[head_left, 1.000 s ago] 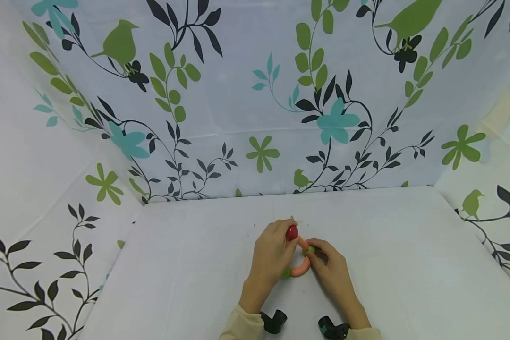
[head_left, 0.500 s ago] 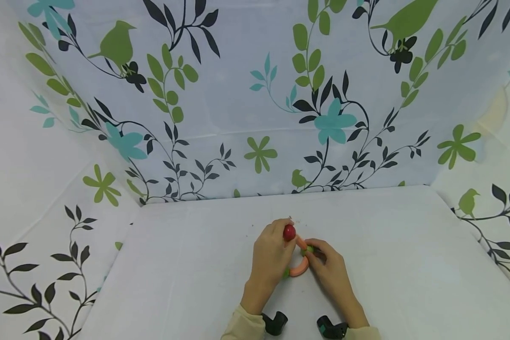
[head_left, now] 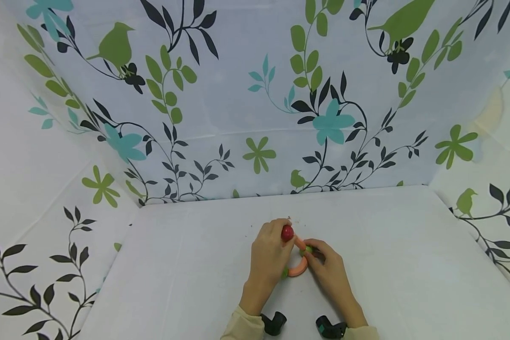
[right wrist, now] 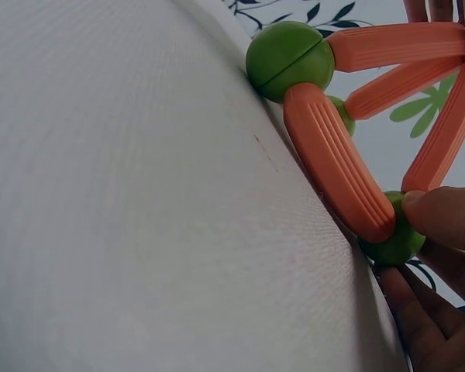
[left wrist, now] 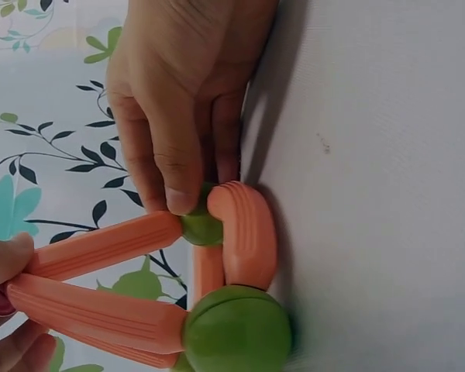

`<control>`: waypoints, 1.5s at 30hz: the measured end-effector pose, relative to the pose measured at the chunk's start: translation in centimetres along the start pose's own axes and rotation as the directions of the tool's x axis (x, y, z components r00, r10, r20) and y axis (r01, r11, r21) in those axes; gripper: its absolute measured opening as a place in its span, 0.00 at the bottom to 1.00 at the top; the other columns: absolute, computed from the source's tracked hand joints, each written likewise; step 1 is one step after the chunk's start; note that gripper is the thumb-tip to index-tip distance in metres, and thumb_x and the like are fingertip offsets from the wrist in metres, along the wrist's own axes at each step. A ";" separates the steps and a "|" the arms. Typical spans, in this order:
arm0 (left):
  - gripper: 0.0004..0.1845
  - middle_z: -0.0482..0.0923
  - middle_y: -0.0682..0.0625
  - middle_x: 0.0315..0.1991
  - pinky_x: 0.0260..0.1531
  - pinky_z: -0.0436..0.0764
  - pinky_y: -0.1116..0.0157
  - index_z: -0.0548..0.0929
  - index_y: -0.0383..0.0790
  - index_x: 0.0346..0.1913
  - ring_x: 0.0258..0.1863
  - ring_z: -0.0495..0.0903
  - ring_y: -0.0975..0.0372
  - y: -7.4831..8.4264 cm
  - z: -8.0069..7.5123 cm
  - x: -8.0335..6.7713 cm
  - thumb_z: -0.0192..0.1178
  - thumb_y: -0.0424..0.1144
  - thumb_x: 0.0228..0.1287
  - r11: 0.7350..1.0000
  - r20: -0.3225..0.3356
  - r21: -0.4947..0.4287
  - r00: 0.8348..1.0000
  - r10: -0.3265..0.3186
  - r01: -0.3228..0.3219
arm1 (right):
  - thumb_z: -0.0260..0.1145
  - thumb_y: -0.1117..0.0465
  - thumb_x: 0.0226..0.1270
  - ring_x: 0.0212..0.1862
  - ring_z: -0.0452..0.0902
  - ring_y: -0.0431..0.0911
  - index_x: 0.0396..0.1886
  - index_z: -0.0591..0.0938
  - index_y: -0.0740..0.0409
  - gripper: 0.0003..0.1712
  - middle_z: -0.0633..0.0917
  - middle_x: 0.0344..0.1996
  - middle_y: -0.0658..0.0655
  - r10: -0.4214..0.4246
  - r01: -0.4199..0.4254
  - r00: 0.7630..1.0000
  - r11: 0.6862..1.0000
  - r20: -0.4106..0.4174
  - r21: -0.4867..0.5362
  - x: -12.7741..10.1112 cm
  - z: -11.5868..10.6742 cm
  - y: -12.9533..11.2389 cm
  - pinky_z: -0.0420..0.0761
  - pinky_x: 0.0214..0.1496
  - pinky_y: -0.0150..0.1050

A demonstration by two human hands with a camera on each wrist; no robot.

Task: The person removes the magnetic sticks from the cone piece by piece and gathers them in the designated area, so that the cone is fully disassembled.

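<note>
Barely anything has moved since the earlier frame: view drifts a touch, both hands keep position. Left hand [head_left: 268, 255] has fingers curled round the red ball [head_left: 287, 233] at the top of the toy pyramid [head_left: 297, 270]; right hand [head_left: 330, 268] pinches a green ball [right wrist: 389, 242] at one base corner. Pyramid sits on the bench [head_left: 187, 274], straight orange rods [right wrist: 403, 46] slanting up, curved rod [right wrist: 337, 159] along the base. Best, I'd judge: steady that corner, press along each rod's line, avoid twisting other joints loose.
</note>
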State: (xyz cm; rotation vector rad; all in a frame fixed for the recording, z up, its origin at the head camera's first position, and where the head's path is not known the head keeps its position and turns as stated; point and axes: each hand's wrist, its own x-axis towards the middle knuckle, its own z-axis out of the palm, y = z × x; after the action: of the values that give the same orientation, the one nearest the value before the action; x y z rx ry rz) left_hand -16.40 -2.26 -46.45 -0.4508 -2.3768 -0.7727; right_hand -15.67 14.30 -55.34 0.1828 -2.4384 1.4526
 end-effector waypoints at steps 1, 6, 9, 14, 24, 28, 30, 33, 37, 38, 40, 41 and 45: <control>0.22 0.89 0.49 0.48 0.46 0.89 0.62 0.85 0.42 0.51 0.46 0.85 0.58 0.0 0.0 0.0 0.81 0.33 0.53 1.000 0.008 0.000 1.000 -0.001 0.001 | 0.74 0.69 0.66 0.54 0.86 0.49 0.55 0.86 0.55 0.19 0.89 0.53 0.54 0.000 0.000 1.000 1.000 0.001 0.000 0.0 0.0 0.0 0.86 0.56 0.36; 0.23 0.88 0.50 0.50 0.47 0.88 0.61 0.87 0.46 0.54 0.47 0.81 0.57 0.1 -0.6 0.4 0.80 0.34 0.55 1.000 0.081 -0.009 0.997 -0.004 0.004 | 0.74 0.70 0.65 0.53 0.86 0.49 0.55 0.86 0.55 0.19 0.89 0.52 0.54 -0.009 0.009 1.000 1.000 0.002 0.016 0.2 -0.1 0.0 0.86 0.56 0.39; 0.22 0.87 0.50 0.52 0.49 0.86 0.61 0.87 0.47 0.57 0.49 0.81 0.56 0.0 -1.2 0.7 0.77 0.35 0.59 0.998 0.166 -0.047 0.986 -0.022 0.030 | 0.74 0.70 0.65 0.53 0.86 0.50 0.55 0.86 0.56 0.19 0.89 0.52 0.55 -0.015 0.015 1.000 1.000 0.000 0.028 0.2 -0.2 0.0 0.86 0.56 0.41; 0.23 0.85 0.51 0.59 0.52 0.84 0.61 0.85 0.48 0.63 0.54 0.80 0.57 -0.4 -2.4 1.0 0.72 0.33 0.66 0.977 0.320 -0.174 0.945 -0.062 0.123 | 0.74 0.69 0.66 0.52 0.87 0.50 0.56 0.86 0.55 0.19 0.90 0.53 0.55 0.000 0.000 1.000 1.000 0.001 0.018 0.1 -0.2 0.1 0.86 0.56 0.39; 0.25 0.87 0.54 0.57 0.47 0.85 0.63 0.86 0.49 0.60 0.49 0.83 0.59 -1.3 -2.6 0.9 0.74 0.28 0.60 0.972 0.282 -0.209 0.958 -0.043 0.105 | 0.73 0.69 0.66 0.54 0.86 0.50 0.56 0.85 0.56 0.19 0.89 0.53 0.55 0.005 -0.005 1.000 1.000 0.012 0.008 -0.1 -0.2 0.0 0.86 0.58 0.43; 0.25 0.87 0.54 0.55 0.50 0.86 0.60 0.86 0.49 0.57 0.51 0.84 0.60 -1.3 -2.5 0.9 0.76 0.29 0.57 0.977 0.253 -0.188 0.966 -0.049 0.099 | 0.73 0.68 0.67 0.54 0.86 0.50 0.57 0.85 0.56 0.19 0.89 0.53 0.55 0.015 -0.015 1.000 1.000 0.022 0.010 -0.1 -0.1 0.1 0.85 0.58 0.41; 0.25 0.87 0.55 0.55 0.49 0.86 0.61 0.86 0.49 0.57 0.51 0.85 0.61 -1.4 -2.4 0.8 0.76 0.29 0.56 0.977 0.242 -0.187 0.969 -0.051 0.098 | 0.73 0.68 0.68 0.54 0.86 0.48 0.57 0.85 0.55 0.19 0.89 0.53 0.54 0.024 -0.025 0.999 1.000 0.028 0.018 -0.1 -0.1 0.1 0.85 0.58 0.39; 0.25 0.87 0.55 0.55 0.49 0.87 0.62 0.86 0.49 0.57 0.50 0.86 0.62 -1.4 -2.4 0.8 0.77 0.29 0.56 0.977 0.227 -0.188 0.972 -0.053 0.097 | 0.73 0.67 0.68 0.53 0.85 0.45 0.57 0.85 0.54 0.18 0.89 0.53 0.53 0.026 -0.028 0.999 0.999 0.037 0.038 -0.1 -0.2 0.0 0.85 0.58 0.36; 0.25 0.88 0.55 0.54 0.48 0.87 0.63 0.86 0.48 0.55 0.49 0.86 0.62 -1.4 -2.3 0.8 0.77 0.28 0.55 0.977 0.201 -0.195 0.978 -0.052 0.092 | 0.73 0.66 0.69 0.53 0.85 0.42 0.57 0.85 0.53 0.18 0.89 0.52 0.51 0.018 -0.021 0.999 0.998 0.046 0.053 -0.1 -0.2 -0.2 0.84 0.58 0.34; 0.25 0.88 0.54 0.53 0.48 0.88 0.63 0.87 0.48 0.55 0.49 0.87 0.62 -1.4 -2.3 0.8 0.77 0.27 0.54 0.976 0.190 -0.202 0.981 -0.047 0.086 | 0.73 0.66 0.69 0.53 0.85 0.42 0.57 0.85 0.53 0.18 0.89 0.52 0.51 0.017 -0.019 0.999 0.998 0.046 0.053 -0.1 -0.3 -0.2 0.84 0.58 0.34; 0.24 0.88 0.54 0.52 0.47 0.88 0.63 0.87 0.47 0.54 0.48 0.87 0.62 -1.3 -2.2 0.8 0.78 0.27 0.53 0.973 0.174 -0.215 0.984 -0.040 0.078 | 0.73 0.67 0.68 0.53 0.85 0.43 0.56 0.85 0.53 0.18 0.89 0.52 0.52 0.011 -0.013 0.999 0.999 0.042 0.051 -0.1 -0.3 -0.2 0.85 0.58 0.35; 0.24 0.88 0.54 0.51 0.47 0.88 0.63 0.87 0.47 0.53 0.48 0.87 0.62 -1.3 -2.2 0.8 0.78 0.27 0.53 0.972 0.170 -0.220 0.985 -0.040 0.077 | 0.72 0.67 0.68 0.53 0.85 0.44 0.56 0.85 0.53 0.18 0.89 0.52 0.52 0.010 -0.012 0.999 0.999 0.040 0.051 -0.1 -0.3 -0.2 0.85 0.58 0.35; 0.24 0.88 0.55 0.50 0.46 0.88 0.63 0.87 0.47 0.53 0.47 0.87 0.63 -1.3 -2.1 0.7 0.78 0.27 0.53 0.968 0.169 -0.237 0.985 -0.042 0.082 | 0.72 0.67 0.68 0.54 0.85 0.46 0.56 0.86 0.54 0.18 0.89 0.53 0.53 0.013 -0.015 0.999 0.999 0.032 0.047 -0.1 -0.2 -0.1 0.84 0.58 0.33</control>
State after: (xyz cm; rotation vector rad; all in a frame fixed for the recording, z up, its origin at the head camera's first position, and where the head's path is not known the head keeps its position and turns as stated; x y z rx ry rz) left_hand -16.71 -4.48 -45.20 -0.5605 -2.4657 -1.1016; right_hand -15.52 14.47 -55.18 0.2007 -2.4363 1.5252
